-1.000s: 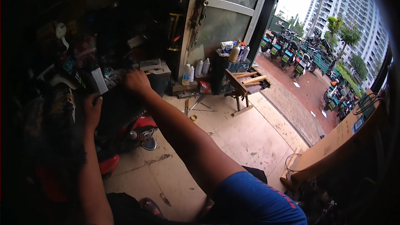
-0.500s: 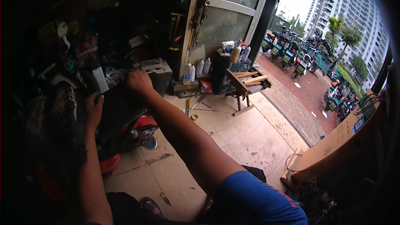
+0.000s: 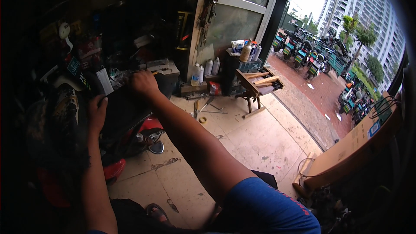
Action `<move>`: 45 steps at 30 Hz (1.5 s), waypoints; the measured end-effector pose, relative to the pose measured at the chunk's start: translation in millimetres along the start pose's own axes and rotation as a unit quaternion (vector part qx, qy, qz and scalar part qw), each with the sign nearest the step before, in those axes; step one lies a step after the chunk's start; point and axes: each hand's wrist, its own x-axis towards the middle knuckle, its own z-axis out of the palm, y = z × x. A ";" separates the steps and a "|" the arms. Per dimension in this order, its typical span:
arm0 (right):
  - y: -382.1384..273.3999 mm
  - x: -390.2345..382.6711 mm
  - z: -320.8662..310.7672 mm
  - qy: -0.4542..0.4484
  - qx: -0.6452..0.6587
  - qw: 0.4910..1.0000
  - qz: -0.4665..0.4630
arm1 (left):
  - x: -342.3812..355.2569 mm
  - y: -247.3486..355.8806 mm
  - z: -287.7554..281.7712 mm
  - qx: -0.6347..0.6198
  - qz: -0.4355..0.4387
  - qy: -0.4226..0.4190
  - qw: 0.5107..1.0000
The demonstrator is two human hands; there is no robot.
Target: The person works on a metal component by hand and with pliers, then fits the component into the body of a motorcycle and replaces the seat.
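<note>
My left hand [image 3: 97, 110] grips the near left edge of a dark black part [image 3: 123, 108] of a red scooter [image 3: 151, 124], thumb on top and fingers mostly hidden. Across that part, my right hand [image 3: 144, 82] is closed like a fist at its far right side; what lies inside the fingers is hidden. Left of my left hand is a worn, peeling seat [image 3: 65, 108]. A coil-spring shock absorber [image 3: 149, 138] shows below the black part. Just beyond my hands lie a white label-like strip [image 3: 104, 81] and crumpled clear plastic [image 3: 119, 78].
A wooden stool [image 3: 259, 84] stands near the doorway. Spray cans [image 3: 209, 67] line the glass door's foot. Hand tools [image 3: 206, 105] and a tape roll [image 3: 203, 120] lie on the tiles. A cardboard box [image 3: 346, 147] leans at right; parked scooters [image 3: 303, 54] stand outside.
Both hands keep nearly the same places and grips. The view has shifted very slightly; nothing is visibly taken up or let go.
</note>
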 end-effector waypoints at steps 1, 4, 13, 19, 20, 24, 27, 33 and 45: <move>-2.4 1.1 -1.7 -0.003 0.001 1.000 0.007 | 0.5 -1.2 -1.5 -0.001 0.003 0.002 1.000; -5.9 1.5 -6.2 -0.010 0.002 1.000 0.014 | 1.0 -2.9 -3.1 -0.005 0.003 0.002 1.000; -1.0 -0.7 -1.1 0.004 0.014 1.000 0.008 | -1.7 9.0 -4.0 -0.007 -0.022 -0.015 1.000; 1.0 1.0 7.1 0.028 0.023 0.999 -0.006 | 0.2 1.4 -4.6 -0.003 -0.020 -0.011 1.000; 2.9 0.7 8.7 0.040 0.020 0.999 -0.012 | 0.6 1.0 -3.4 0.002 -0.016 -0.007 1.000; 6.7 1.9 10.8 0.024 0.007 1.000 -0.008 | 1.7 0.3 -1.4 -0.001 -0.006 -0.004 1.000; -0.5 2.5 6.7 0.019 0.014 1.000 -0.007 | 1.4 -0.8 -5.8 0.002 -0.003 -0.005 1.000; 1.0 2.3 8.6 0.011 0.011 1.000 -0.004 | 0.5 -0.4 -5.6 -0.016 -0.003 -0.003 1.000; 2.8 3.0 16.6 0.069 -0.004 0.998 -0.009 | 4.1 -7.6 -1.0 0.006 0.001 0.003 1.000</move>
